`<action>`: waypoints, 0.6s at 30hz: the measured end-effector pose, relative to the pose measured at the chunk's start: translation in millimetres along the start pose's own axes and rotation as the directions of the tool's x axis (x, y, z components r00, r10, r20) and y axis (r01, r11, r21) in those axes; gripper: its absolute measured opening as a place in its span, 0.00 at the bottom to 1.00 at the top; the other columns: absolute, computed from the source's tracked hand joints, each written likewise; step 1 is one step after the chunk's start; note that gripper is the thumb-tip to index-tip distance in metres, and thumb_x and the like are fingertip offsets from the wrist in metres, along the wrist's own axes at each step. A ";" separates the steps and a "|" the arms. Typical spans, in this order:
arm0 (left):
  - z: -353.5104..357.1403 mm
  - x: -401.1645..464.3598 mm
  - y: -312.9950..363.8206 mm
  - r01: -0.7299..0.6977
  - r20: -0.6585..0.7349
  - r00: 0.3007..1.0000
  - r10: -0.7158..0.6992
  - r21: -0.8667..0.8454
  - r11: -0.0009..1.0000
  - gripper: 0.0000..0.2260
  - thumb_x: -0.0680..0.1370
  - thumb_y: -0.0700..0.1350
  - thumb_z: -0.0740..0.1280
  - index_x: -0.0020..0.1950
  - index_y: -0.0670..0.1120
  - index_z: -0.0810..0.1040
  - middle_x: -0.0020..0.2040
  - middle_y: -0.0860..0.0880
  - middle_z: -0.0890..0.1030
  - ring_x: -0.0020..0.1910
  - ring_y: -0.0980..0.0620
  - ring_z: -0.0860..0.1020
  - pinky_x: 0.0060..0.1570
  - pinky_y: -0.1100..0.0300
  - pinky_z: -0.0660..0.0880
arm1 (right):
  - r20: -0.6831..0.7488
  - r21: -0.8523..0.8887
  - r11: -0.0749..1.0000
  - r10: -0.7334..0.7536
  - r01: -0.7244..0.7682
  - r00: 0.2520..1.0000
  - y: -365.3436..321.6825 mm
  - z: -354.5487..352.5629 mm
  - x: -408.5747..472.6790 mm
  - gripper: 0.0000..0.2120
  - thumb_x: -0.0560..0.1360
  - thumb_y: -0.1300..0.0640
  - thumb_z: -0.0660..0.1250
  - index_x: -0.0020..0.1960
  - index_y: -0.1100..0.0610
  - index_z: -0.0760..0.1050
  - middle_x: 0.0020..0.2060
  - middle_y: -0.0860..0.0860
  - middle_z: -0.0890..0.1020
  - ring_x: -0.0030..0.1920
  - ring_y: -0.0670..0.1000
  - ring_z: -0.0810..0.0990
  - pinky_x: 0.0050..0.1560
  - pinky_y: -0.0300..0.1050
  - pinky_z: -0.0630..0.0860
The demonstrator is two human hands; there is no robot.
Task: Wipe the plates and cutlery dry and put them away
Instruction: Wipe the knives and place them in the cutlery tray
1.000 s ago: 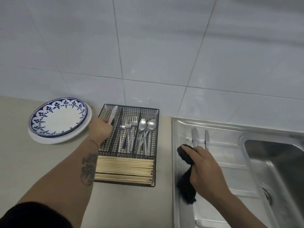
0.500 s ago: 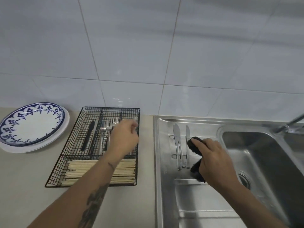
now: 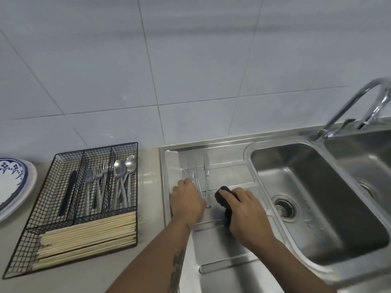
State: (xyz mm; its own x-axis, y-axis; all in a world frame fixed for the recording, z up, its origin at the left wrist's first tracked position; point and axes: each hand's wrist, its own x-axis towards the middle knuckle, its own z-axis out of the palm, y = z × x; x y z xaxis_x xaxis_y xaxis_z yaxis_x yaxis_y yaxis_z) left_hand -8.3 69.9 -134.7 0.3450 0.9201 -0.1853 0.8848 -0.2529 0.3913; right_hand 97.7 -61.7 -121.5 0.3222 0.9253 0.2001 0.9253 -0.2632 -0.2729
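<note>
- A person's two bare forearms reach forward over a steel sink drainboard (image 3: 213,240) set into a pale table (image 3: 84,278), below a white tiled wall.
- The left hand (image 3: 186,201) lies knuckles up on the drainboard, its fingers curled down at the handles of two table knives (image 3: 198,176). Whether it actually grips a knife cannot be told.
- The two knives lie side by side, blades pointing toward the wall.
- The right hand (image 3: 243,210), just beside the left hand, is clenched around a dark cloth (image 3: 223,197), which bulges out past the fingers near the knife handles.
- To the right lies the sink basin (image 3: 317,208) with its round drain, and a curved steel tap (image 3: 359,104) rises behind it.
- On the table left of the sink stands a black wire cutlery tray (image 3: 53,187). Its far compartments hold a dark knife (image 3: 68,191), forks (image 3: 96,187) and spoons (image 3: 123,176); the near compartment holds pale chopsticks (image 3: 88,237).
- At the far left edge, a blue-patterned plate (image 3: 10,182) rests on a plain white plate (image 3: 29,187).
</note>
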 end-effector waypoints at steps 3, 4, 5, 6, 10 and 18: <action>0.6 4.2 1.2 0.041 0.013 0.999 -0.042 0.018 0.999 0.18 0.75 0.42 0.67 0.64 0.42 0.70 0.61 0.43 0.75 0.59 0.43 0.74 0.59 0.53 0.73 | 0.014 0.045 0.998 0.042 -0.042 0.999 1.8 2.0 -2.9 0.32 0.60 0.65 0.71 0.63 0.53 0.76 0.49 0.51 0.78 0.43 0.56 0.75 0.42 0.49 0.78; 0.7 5.3 1.0 0.056 0.022 0.998 -0.057 0.022 0.998 0.19 0.74 0.41 0.67 0.65 0.42 0.70 0.61 0.43 0.74 0.59 0.43 0.74 0.59 0.53 0.73 | 0.023 0.054 0.997 0.051 -0.053 0.998 1.8 1.7 -2.6 0.32 0.60 0.65 0.71 0.64 0.53 0.76 0.49 0.51 0.78 0.43 0.55 0.75 0.42 0.49 0.78; 0.4 6.3 1.2 0.070 0.029 0.997 -0.071 0.030 0.997 0.21 0.74 0.41 0.67 0.65 0.41 0.69 0.61 0.43 0.74 0.60 0.42 0.73 0.59 0.53 0.73 | 0.032 0.061 0.996 0.057 -0.059 0.998 2.0 2.0 -2.0 0.32 0.60 0.65 0.71 0.64 0.53 0.76 0.49 0.50 0.77 0.43 0.55 0.75 0.42 0.49 0.78; -0.3 7.5 1.5 0.084 0.035 0.996 -0.085 0.042 0.996 0.22 0.74 0.42 0.68 0.66 0.41 0.68 0.62 0.43 0.74 0.61 0.42 0.73 0.59 0.53 0.73 | 0.036 0.066 0.996 0.061 -0.064 0.997 2.0 2.1 -1.5 0.32 0.60 0.65 0.70 0.64 0.53 0.76 0.49 0.50 0.77 0.43 0.55 0.75 0.42 0.49 0.78; -6.9 11.4 3.4 0.119 0.072 0.990 -0.124 0.074 0.990 0.23 0.74 0.44 0.69 0.67 0.42 0.67 0.64 0.42 0.73 0.63 0.42 0.72 0.60 0.53 0.73 | 0.032 0.084 0.994 0.064 -0.066 0.997 3.1 2.7 -0.9 0.31 0.61 0.65 0.70 0.63 0.52 0.76 0.48 0.50 0.77 0.43 0.55 0.75 0.43 0.49 0.78; -42.0 -5.6 -12.8 0.075 0.142 0.986 -0.090 0.105 0.992 0.15 0.79 0.45 0.63 0.64 0.44 0.74 0.65 0.44 0.70 0.60 0.44 0.76 0.56 0.55 0.74 | -0.036 0.105 0.993 0.047 -0.043 0.998 -6.3 -15.2 1.7 0.29 0.63 0.66 0.62 0.63 0.54 0.76 0.49 0.50 0.78 0.45 0.56 0.76 0.42 0.47 0.76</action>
State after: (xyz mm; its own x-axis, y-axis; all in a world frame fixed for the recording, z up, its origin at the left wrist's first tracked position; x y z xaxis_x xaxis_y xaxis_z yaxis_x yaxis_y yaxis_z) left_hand -34.7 80.6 -100.8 0.3050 0.8872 -0.3462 0.9363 -0.2128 0.2794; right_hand 95.5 -62.6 -105.1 0.3723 0.9016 0.2204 0.8843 -0.2726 -0.3790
